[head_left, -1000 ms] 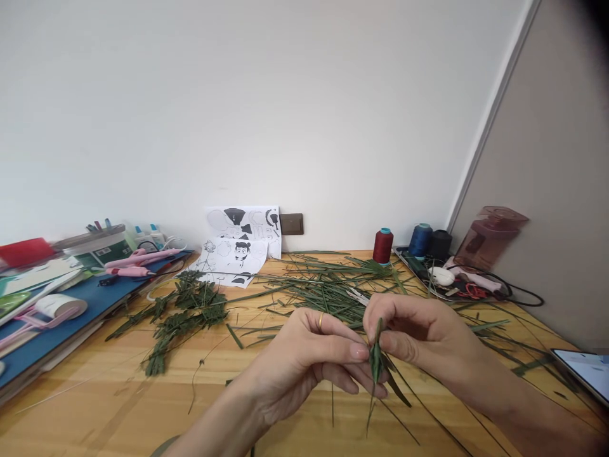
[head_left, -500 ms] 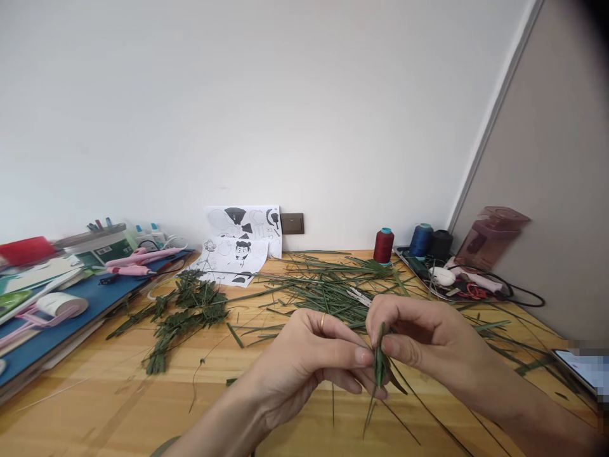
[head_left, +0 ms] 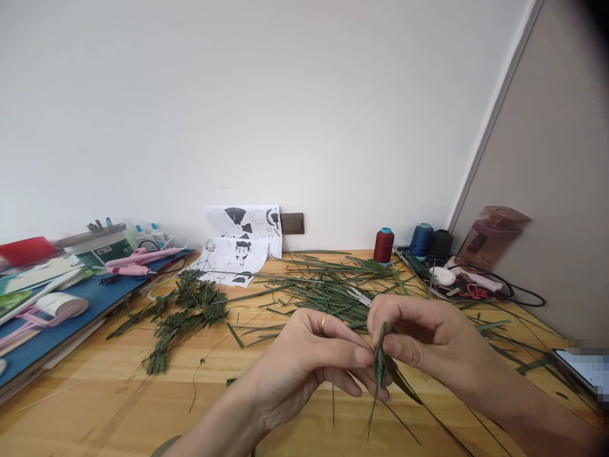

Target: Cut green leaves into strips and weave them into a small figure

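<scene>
Between my two hands is a small folded bundle of green leaf strips (head_left: 380,368), held upright with thin ends hanging below. My left hand (head_left: 316,355) pinches its left side between thumb and fingers. From the right, my right hand (head_left: 423,336) grips its upper part with thumb and forefinger. A wider leaf strip (head_left: 402,381) sticks out of the bundle to the lower right. Behind the hands lies a heap of loose green leaf strips (head_left: 323,298), with the pale metal tip of a tool (head_left: 359,297) resting on it, its other end hidden by my right hand.
Woven green leaf pieces (head_left: 190,311) lie left of the hands. At the back stand a red thread spool (head_left: 383,246) and printed paper sheets (head_left: 238,254). A cluttered tray (head_left: 431,292) and a phone (head_left: 583,374) are at right; a pink glue gun (head_left: 137,260) is at left.
The wider leaf strip now reaches farther out to the lower right of the bundle. Both hands stay nearly in place, with only slight finger movement.
</scene>
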{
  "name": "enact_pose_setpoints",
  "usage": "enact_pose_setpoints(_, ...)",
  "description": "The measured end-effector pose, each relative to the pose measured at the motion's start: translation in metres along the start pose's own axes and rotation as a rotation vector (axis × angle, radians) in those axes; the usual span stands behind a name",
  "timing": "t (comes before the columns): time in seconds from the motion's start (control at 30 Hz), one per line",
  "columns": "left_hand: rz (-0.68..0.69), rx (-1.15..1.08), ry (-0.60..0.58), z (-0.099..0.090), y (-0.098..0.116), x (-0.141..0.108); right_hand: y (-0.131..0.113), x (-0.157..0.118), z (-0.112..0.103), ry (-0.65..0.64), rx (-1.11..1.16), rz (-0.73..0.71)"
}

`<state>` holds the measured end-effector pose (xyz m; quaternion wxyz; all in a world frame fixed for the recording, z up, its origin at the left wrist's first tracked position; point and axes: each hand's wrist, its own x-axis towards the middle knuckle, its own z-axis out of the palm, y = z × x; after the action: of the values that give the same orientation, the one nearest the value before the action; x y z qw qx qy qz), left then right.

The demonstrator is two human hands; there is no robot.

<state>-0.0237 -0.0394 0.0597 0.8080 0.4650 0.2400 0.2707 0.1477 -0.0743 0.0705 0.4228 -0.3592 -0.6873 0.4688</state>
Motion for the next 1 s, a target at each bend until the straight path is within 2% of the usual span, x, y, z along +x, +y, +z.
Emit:
enact_pose_setpoints(0.2,-0.004,0.002,-0.018,-0.001,0.000,0.002,-0.002,-0.001,-0.001,0.003,-0.078,0.003)
enact_pose_setpoints(0.63,0.072,0.103,0.067,0.005,0.001,-0.001,0.003,-0.003,-0.002,0.016,-0.138,-0.047)
enact_pose_setpoints(0.73,0.116,0.189,0.101,0.008,0.000,-0.002,0.005,-0.002,-0.001,0.024,-0.165,-0.067)
enact_pose_setpoints(0.87,0.295,0.519,0.326,0.013,-0.003,-0.007,0.008,-0.001,0.004,0.118,-0.307,-0.151)
enact_pose_setpoints(0.93,0.468,0.698,0.428,0.016,-0.006,-0.010,0.010,-0.001,0.008,0.192,-0.375,-0.225)
enact_pose_setpoints(1.0,0.656,0.848,0.476,0.017,-0.010,-0.012,0.013,-0.002,0.011,0.267,-0.421,-0.302)
